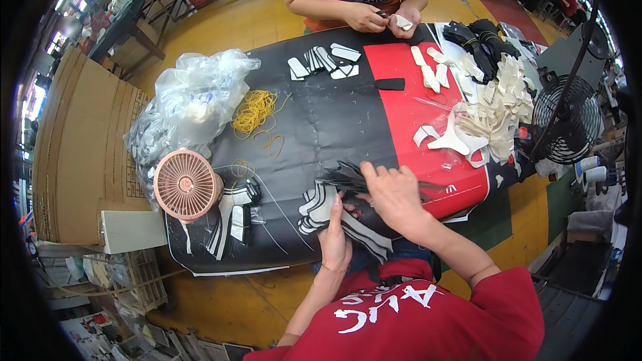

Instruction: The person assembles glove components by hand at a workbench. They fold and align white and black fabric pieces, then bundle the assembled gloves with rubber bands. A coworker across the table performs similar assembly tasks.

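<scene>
Low on the table, near my body, my left hand (335, 239) is closed around the side of a stack of curved white cut pieces with black edges (320, 204). My right hand (394, 195) is bent over a bunch of thin black cut pieces (345, 176) just above that stack, its fingers closed at their right end. Part of the right fingers' grip is hidden behind the hand. More long black-and-white strips (364, 232) fan out below, between my two forearms.
A pink fan (188, 186) stands at left beside bundled strips (225, 219). Behind are plastic bags (194, 97) and yellow rubber bands (255, 112). White pieces (503, 103) heap at right near a black fan (567, 119). Opposite, a co-worker's hands (384, 20) hold a small white piece.
</scene>
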{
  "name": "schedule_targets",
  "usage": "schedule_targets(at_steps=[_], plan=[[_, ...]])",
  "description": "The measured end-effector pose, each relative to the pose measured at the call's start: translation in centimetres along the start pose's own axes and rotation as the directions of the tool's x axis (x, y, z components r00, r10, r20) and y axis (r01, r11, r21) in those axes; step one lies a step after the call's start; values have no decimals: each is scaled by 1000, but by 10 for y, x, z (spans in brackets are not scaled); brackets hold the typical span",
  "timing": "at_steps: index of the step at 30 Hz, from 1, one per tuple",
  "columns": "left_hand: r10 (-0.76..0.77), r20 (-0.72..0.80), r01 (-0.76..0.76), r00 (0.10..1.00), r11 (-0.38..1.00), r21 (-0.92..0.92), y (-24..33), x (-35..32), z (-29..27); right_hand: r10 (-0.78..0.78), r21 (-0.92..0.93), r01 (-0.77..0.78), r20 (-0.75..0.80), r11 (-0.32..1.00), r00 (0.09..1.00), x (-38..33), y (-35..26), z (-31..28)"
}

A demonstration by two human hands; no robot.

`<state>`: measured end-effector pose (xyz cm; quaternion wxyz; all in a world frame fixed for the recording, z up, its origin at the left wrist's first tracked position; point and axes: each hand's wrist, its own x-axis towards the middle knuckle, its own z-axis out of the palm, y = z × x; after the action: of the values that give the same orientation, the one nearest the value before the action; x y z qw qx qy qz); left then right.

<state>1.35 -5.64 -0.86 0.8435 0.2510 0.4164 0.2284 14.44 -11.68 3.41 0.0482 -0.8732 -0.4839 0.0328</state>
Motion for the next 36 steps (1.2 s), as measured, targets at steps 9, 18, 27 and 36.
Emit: schedule_targets(at_steps=[9, 18, 27, 36], plan=[[51, 89, -44, 995, 996, -78, 10, 13, -13, -44, 813, -202, 269, 546, 962, 27, 59, 1], [366, 157, -338, 917, 924, -179, 15, 49, 4, -135, 902, -427, 432, 70, 892, -16, 65, -33], [234, 326, -153, 916, 954, -257, 11, 35, 10, 127, 919, -54, 4, 392, 992, 12, 0, 10], [328, 405, -201, 853, 925, -323, 9, 44, 1, 7, 639, 170, -265, 750, 964, 21, -6, -13]])
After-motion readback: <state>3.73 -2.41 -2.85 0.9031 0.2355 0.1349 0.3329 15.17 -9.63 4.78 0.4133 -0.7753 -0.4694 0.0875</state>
